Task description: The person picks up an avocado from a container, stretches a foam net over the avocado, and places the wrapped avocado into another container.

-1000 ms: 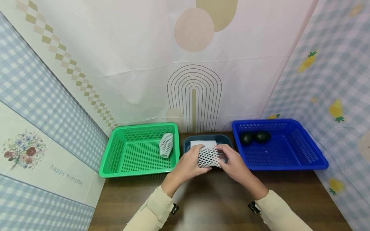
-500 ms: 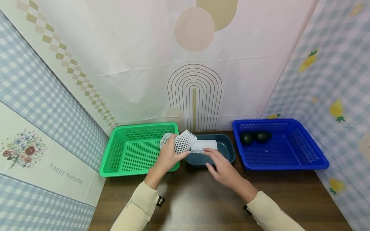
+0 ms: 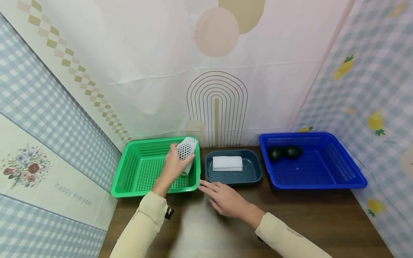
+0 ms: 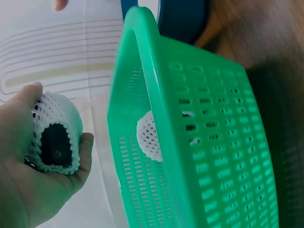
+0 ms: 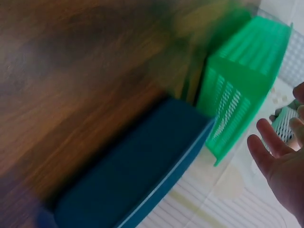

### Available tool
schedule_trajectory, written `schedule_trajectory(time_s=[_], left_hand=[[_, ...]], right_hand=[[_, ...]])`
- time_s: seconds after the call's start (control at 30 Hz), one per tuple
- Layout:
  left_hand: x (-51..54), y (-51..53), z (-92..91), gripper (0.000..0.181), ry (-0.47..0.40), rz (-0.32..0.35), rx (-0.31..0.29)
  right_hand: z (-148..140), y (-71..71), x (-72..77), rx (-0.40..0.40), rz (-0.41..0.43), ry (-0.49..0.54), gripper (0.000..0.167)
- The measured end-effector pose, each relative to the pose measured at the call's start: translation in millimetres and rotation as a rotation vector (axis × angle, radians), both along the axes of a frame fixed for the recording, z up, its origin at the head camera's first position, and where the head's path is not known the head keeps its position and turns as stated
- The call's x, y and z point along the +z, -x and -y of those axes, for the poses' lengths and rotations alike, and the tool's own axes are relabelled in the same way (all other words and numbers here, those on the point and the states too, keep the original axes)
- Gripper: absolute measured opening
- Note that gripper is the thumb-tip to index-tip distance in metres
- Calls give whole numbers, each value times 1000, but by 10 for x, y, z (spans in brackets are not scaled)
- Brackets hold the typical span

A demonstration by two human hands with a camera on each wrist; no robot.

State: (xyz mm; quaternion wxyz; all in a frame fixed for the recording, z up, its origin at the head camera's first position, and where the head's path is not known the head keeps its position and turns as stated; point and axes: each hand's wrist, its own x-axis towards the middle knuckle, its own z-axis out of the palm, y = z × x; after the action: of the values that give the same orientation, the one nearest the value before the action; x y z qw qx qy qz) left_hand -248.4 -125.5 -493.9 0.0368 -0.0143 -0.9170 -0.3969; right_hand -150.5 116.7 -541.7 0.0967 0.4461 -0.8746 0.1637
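My left hand grips an avocado in a white foam net, held over the right side of the green basket. Its dark end shows through the net's opening in the left wrist view. Behind it in the basket lies another white foam net, partly hidden by the held one and the basket wall. My right hand has its fingers extended, above the table beside the basket's front right corner; whether it touches the rim I cannot tell.
A dark teal tray between the baskets holds folded white foam nets. The blue basket on the right holds two dark avocados. Patterned cloth hangs behind the brown table.
Both hands were together on the netted avocado above the tray. The left hand has carried it left over the green basket. The right hand has let go and moved left and nearer.
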Motion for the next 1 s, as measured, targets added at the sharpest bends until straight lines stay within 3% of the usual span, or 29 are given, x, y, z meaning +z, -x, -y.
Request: schedule_trajectory(time_s=[0.17,0.33,0.8,1.0], left_hand=[[-49,97,73,88,-24,54,21],[-101,181,140,89,-21,93,23],[-211,359,391,101,101,242,119],[-280,440,489,106,146,338,119]], right_hand=[[115,16,-90,-11,24,-133,69],[171,40,-171,-30,85,-191,76],[199,49,-269,-23,167,-199,84],[199,47,-279,-19,187,-185,87]])
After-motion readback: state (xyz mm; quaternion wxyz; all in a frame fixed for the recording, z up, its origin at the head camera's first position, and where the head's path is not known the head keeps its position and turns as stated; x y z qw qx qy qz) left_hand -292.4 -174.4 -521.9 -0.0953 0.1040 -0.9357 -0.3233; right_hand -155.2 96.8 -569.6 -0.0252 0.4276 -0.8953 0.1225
